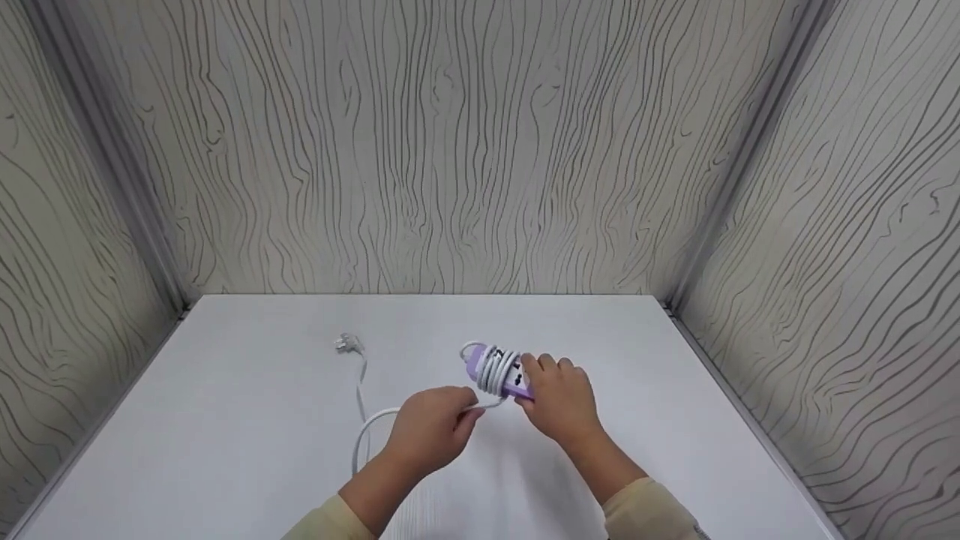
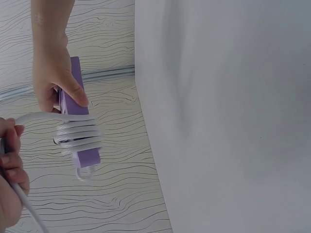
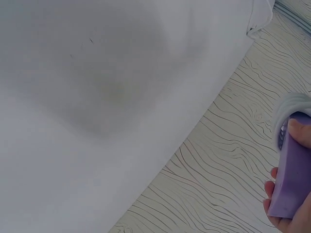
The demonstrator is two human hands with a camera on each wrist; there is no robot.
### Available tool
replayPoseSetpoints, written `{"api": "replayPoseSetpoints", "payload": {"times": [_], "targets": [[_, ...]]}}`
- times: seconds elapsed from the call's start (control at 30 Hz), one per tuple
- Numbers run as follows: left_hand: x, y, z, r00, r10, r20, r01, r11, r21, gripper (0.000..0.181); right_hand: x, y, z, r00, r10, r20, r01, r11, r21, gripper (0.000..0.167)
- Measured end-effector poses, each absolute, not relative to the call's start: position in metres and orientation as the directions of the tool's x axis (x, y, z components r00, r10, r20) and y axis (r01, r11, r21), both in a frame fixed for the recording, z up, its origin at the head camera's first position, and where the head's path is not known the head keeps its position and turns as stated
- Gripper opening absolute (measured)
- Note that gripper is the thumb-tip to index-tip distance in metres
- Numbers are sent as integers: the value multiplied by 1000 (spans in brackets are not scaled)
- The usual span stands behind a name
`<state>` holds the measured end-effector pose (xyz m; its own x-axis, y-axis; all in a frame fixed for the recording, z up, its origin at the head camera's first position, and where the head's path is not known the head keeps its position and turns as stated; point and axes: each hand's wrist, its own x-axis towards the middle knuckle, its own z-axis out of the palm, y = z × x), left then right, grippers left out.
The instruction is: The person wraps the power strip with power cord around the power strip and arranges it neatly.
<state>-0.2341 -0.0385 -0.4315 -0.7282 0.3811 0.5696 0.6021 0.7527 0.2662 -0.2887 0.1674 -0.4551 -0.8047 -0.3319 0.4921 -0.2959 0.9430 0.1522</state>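
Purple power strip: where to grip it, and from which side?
Probably the bare end of the power strip, from the person's right, thumb and fingers on opposite sides. The body is long and blocky, and the white cord is coiled nearer the other end, its loose run leading to the left hand. The right hand grips that bare end.
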Motion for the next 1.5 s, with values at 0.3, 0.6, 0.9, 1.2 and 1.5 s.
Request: {"api": "replayPoseSetpoints", "payload": {"times": [0.3,0.6,0.9,1.2,1.5], "targets": [[-242,-40,-425,-706,409,578,610,766,204,13,-280,165,-451,-792,-526,309,-458,848,268,57],[-254,-48,-426,-751,407,520,603,744,289,14,-272,166,-448,-717,-680,156,-637,729,251,53],[-263,-59,-431,-764,412,496,629,647,431,19,-267,171,-442,-641,-752,153,-743,658,126,55],[-276,-69,-441,-771,417,482,636,449,628,30,-261,171,-433,-563,-801,204,-821,570,-26,51],[-283,-76,-451,-824,394,407,526,268,807,8,-255,165,-419,-512,-819,259,-858,497,-129,51]]}}
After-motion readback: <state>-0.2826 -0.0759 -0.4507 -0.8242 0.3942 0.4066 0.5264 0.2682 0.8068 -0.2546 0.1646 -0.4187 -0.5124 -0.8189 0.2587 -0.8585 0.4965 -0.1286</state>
